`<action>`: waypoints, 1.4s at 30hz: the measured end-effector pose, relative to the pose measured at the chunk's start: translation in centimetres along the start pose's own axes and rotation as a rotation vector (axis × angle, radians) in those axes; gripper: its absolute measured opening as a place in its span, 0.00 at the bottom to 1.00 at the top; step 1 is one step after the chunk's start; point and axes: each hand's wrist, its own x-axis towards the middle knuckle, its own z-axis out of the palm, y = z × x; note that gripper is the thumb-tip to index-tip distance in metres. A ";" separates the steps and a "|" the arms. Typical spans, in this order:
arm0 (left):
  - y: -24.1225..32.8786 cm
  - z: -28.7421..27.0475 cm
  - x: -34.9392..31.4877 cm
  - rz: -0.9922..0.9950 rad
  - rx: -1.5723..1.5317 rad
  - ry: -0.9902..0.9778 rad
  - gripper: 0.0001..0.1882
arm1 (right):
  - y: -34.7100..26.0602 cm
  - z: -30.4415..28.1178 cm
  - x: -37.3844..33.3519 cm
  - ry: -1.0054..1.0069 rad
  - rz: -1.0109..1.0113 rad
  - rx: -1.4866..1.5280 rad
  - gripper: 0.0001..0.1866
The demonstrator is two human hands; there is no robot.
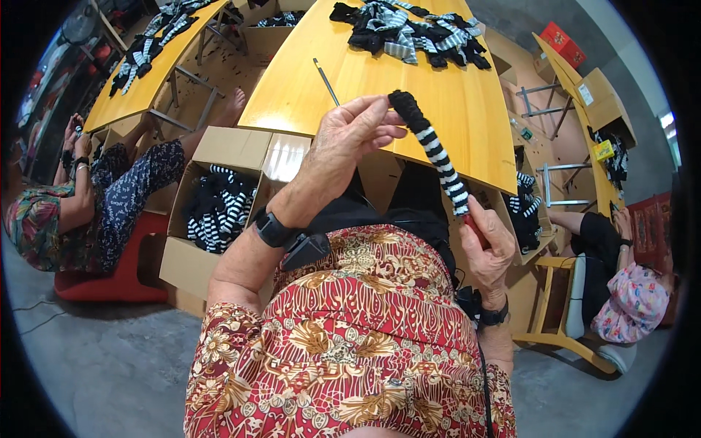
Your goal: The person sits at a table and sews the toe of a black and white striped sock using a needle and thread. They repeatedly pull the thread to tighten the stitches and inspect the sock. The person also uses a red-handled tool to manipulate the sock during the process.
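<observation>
A narrow knitted tube, striped black and white with a fuzzy black end, stretches at a slant between my hands above the table's near edge. At its upper black end, my left hand pinches the edge between thumb and forefinger, the other fingers loosely bent. My right hand is closed around the lower striped end, and a dark red bit shows beside the thumb there. What lies inside the tube is hidden. Beyond my left hand, a thin dark rod lies on the yellow table.
More striped knitted pieces are heaped at the table's far end. Open cardboard boxes of them stand at left and right. Seated people work at the left and right, beside other yellow tables.
</observation>
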 end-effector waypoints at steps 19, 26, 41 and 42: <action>-3.7 2.2 0.9 0.006 -0.178 0.160 0.09 | 0.0 2.3 0.1 0.086 -0.008 -0.028 0.23; 0.8 0.7 1.4 0.054 0.246 -0.008 0.12 | 0.4 0.4 0.1 0.031 -0.203 -0.177 0.23; -2.0 2.3 2.2 0.033 0.142 0.025 0.03 | 0.1 1.6 1.2 0.098 -0.115 -0.002 0.24; -2.1 2.0 2.3 0.034 0.126 0.015 0.03 | 0.1 1.5 1.2 0.086 -0.110 -0.002 0.24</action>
